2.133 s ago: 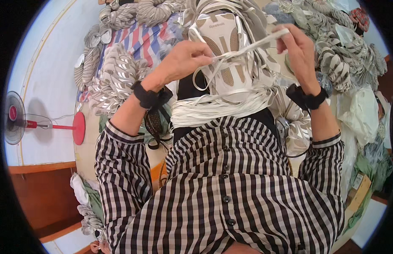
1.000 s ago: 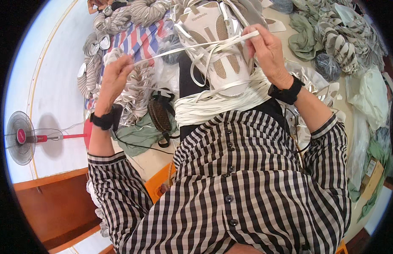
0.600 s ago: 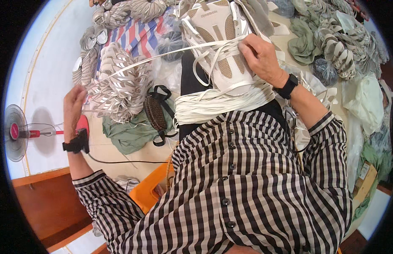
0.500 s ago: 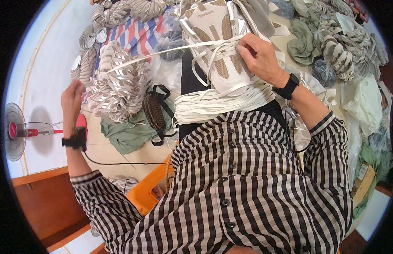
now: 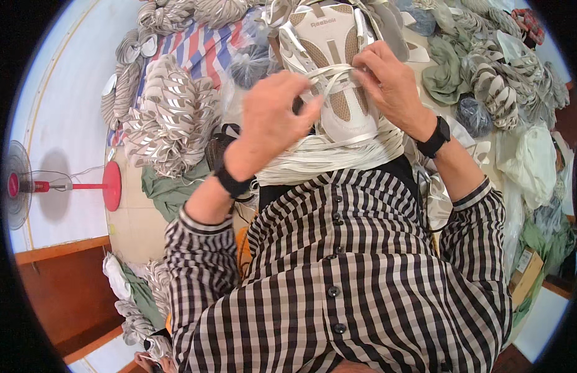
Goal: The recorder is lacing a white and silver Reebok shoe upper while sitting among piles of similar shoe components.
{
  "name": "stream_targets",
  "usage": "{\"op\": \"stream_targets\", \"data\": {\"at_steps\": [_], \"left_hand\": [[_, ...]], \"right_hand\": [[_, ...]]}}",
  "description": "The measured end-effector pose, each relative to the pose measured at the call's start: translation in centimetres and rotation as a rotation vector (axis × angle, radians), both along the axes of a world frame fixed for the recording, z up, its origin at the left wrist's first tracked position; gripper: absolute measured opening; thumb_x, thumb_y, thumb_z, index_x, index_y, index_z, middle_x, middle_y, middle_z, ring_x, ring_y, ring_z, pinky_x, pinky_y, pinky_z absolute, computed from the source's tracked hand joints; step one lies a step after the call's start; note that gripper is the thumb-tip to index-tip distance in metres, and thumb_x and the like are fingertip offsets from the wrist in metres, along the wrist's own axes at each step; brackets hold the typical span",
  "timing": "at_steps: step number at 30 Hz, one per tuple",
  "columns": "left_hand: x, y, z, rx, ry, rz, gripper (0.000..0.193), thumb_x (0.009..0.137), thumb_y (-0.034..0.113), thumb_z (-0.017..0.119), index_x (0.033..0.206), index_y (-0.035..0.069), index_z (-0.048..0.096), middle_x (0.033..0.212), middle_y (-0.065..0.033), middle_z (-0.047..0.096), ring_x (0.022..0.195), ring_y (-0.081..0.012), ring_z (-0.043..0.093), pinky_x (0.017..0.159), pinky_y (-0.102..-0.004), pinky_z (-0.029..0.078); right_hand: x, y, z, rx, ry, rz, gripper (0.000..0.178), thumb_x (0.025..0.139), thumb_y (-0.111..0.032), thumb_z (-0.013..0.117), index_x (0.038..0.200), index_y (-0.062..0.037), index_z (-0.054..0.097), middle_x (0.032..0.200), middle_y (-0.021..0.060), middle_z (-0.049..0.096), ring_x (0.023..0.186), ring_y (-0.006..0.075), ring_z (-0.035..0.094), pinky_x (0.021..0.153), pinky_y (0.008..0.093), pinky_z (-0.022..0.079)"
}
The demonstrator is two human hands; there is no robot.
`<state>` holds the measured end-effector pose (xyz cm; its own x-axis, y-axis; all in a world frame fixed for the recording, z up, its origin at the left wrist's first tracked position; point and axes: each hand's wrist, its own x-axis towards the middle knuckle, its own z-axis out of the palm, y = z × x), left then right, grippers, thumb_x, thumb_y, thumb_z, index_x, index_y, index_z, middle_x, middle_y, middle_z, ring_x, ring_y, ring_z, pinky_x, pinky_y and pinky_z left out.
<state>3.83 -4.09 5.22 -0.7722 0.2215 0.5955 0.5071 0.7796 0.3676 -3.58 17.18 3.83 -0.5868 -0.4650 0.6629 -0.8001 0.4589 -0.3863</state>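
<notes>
A beige and white shoe upper (image 5: 333,127) with tan mesh panels lies toe-down over my lap, a white shoelace (image 5: 330,73) threaded across its eyelets. My right hand (image 5: 388,78) is at the upper's right edge, its fingertips pinched on the lace. By the left eyelets is my left hand (image 5: 273,118), smeared by motion. Its thumb and fingers look apart, and no lace shows between them. Below the toe, a thick bundle of white laces (image 5: 313,163) stretches across my thighs, partly behind my left hand.
Stacked shoe uppers (image 5: 170,115) stand on the left, by a green cloth (image 5: 176,193). Bundled uppers (image 5: 493,81) and a pale plastic bag (image 5: 531,161) lie at the right. A red-based fan (image 5: 111,186) is at the far left, a cardboard box (image 5: 526,273) at the lower right.
My left hand has come from far left, where the lace was stretched out, back to the upper. The long lace span is no longer visible. My right hand stays at the right edge.
</notes>
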Motion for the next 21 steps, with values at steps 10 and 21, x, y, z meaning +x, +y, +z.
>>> {"op": "stream_targets", "data": {"at_steps": [10, 21], "left_hand": [[-2.5, 2.4, -0.7, -0.044, 0.063, 0.042, 0.009, 0.075, 0.006, 0.061, 0.081, 0.004, 0.055, 0.071, -0.0118, 0.059, 0.065, -0.0290, 0.060, 0.059, -0.0369, 0.047], [-2.3, 2.7, -0.5, -0.134, 0.065, 0.033, 0.010, 0.076, 0.009, 0.061, 0.080, 0.004, 0.053, 0.067, -0.0121, 0.059, 0.061, -0.0280, 0.060, 0.056, -0.0368, 0.046]], "right_hand": [[-1.3, 0.1, 0.8, -0.095, -0.229, 0.044, 0.008, 0.083, -0.011, 0.061, 0.083, -0.0044, 0.057, 0.072, 0.0103, 0.058, 0.059, 0.0271, 0.054, 0.056, 0.0334, 0.044], [-1.8, 0.1, 0.9, -0.288, -0.663, 0.231, 0.011, 0.085, -0.012, 0.061, 0.084, -0.0009, 0.058, 0.065, -0.0051, 0.050, 0.059, 0.0024, 0.042, 0.051, 0.0213, 0.036]]}}
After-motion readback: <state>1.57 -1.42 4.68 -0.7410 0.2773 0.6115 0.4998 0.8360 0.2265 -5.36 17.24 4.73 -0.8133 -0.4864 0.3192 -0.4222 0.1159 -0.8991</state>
